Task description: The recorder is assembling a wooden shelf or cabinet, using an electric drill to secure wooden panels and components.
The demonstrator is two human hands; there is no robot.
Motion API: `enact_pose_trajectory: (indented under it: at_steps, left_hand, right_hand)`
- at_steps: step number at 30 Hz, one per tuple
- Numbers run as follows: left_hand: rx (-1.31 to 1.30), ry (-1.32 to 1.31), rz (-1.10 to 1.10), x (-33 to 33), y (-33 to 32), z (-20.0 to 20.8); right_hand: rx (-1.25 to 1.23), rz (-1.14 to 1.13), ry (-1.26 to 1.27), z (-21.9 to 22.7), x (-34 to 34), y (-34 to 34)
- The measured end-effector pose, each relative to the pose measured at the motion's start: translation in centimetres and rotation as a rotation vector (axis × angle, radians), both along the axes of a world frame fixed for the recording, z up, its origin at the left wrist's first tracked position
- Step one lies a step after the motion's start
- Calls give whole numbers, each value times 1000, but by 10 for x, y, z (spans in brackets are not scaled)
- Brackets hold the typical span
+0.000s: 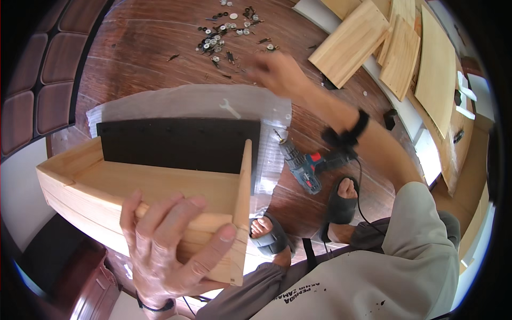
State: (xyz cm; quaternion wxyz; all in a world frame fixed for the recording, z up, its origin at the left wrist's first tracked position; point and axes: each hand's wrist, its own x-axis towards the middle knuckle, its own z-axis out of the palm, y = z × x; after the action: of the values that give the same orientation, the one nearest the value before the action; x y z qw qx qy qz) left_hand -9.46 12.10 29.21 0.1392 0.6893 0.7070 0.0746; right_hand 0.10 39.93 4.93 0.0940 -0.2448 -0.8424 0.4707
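Observation:
My left hand (170, 240) grips the near edge of a pale wooden drawer box (138, 184), its fingers over the top rim and the thumb near the right corner. A black panel (176, 144) stands at the box's far side. My right hand (274, 72) is stretched out over the floor, beside a scatter of screws and round cam fittings (216, 42). Motion smears its fingers, so whether it holds anything is unclear. A cordless drill (304, 165) with a bit fitted lies right of the box.
Under the box spreads a translucent foam sheet (186, 98), with an open-ended wrench (230, 108) on it. Loose wooden boards (352, 42) are stacked at the far right. A dark panelled piece of furniture (58, 64) stands at the left. My sandalled feet (341, 200) are close to the drill.

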Motion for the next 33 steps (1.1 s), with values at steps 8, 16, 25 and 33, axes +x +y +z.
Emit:
enact_pose_trajectory:
  at_steps: [8, 16, 25, 33]
  left_hand:
    - [28, -44, -10, 2, 2, -1]
    - [67, -55, -38, 2, 1, -7]
    - [53, -57, -40, 1, -1, -6]
    - [66, -61, -54, 1, 3, -6]
  right_hand:
    - [-625, -234, -113, -25, 87, -62]
    - [-367, -130, -195, -36, 84, -77]
    - [-379, -121, -323, -38, 87, -70]
    - [-275, -67, -345, -32, 95, -66]
